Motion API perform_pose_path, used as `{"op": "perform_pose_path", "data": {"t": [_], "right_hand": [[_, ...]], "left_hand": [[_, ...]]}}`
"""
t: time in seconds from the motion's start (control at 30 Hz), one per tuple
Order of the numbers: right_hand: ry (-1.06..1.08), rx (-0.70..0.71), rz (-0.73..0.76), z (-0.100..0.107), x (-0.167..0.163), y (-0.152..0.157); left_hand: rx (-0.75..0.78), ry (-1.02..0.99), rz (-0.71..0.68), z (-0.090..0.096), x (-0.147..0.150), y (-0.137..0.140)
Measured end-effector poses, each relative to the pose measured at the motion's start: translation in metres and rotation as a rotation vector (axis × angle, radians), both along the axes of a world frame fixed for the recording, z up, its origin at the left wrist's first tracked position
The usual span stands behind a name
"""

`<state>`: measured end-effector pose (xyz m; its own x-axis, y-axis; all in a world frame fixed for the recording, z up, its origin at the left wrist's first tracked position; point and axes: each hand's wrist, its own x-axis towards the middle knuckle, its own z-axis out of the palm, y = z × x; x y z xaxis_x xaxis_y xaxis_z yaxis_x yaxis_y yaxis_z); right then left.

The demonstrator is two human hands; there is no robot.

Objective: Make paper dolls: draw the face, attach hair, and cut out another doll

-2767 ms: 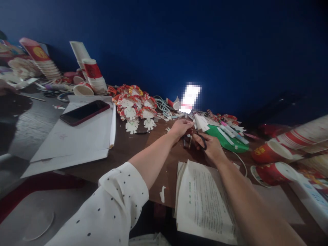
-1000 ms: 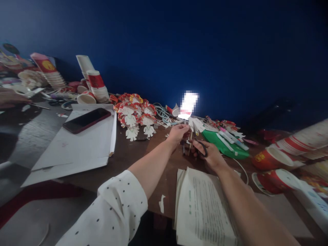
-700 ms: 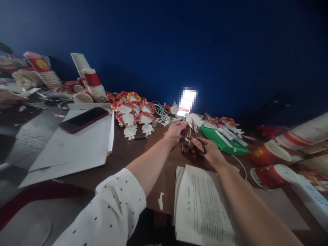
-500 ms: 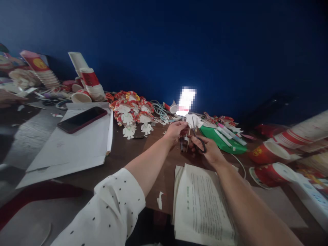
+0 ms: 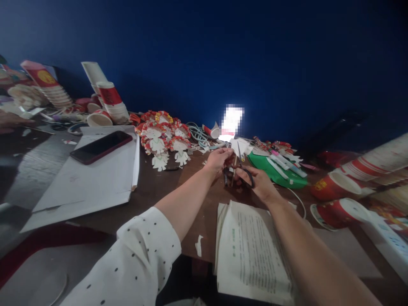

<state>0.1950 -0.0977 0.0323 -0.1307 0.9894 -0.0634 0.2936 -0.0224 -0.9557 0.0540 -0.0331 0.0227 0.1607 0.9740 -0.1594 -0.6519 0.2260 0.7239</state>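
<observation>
In the head view my right hand (image 5: 257,182) is closed around a pair of dark-handled scissors (image 5: 247,176), blades pointing up and away. Just left of it my left hand (image 5: 219,160) pinches a white paper piece (image 5: 239,146) that lies against the blades. How far the blades have cut into it I cannot tell. Behind my hands stands a brightly lit, blurred-out screen (image 5: 231,121). Left of them sit several paper-cup figures (image 5: 157,142) with red frilled tops and white cut-out bodies.
An open printed book (image 5: 255,250) lies in front of me. To the right are a green pouch (image 5: 280,172) with pens and several red paper cups (image 5: 338,187). On the left, a phone (image 5: 101,146) rests on a white box (image 5: 89,182). Another person's hand (image 5: 11,121) shows at far left.
My right hand and the scissors have shifted very slightly left. The view has moved a little; both hands keep their hold.
</observation>
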Motion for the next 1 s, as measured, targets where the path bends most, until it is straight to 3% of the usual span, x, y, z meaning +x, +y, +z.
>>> {"op": "perform_pose_path", "data": {"t": [0.33, 0.67, 1.0], "right_hand": [[-0.040, 0.078, -0.041, -0.004, 0.003, 0.002], [0.062, -0.009, -0.060, -0.009, 0.007, 0.004], [-0.096, 0.107, -0.045, 0.000, 0.003, 0.002]], "left_hand": [[0.044, 0.079, -0.020, -0.006, 0.003, 0.003], [0.058, 0.079, -0.050, -0.009, 0.003, 0.006], [0.053, 0.063, -0.053, -0.006, 0.002, 0.004]]}}
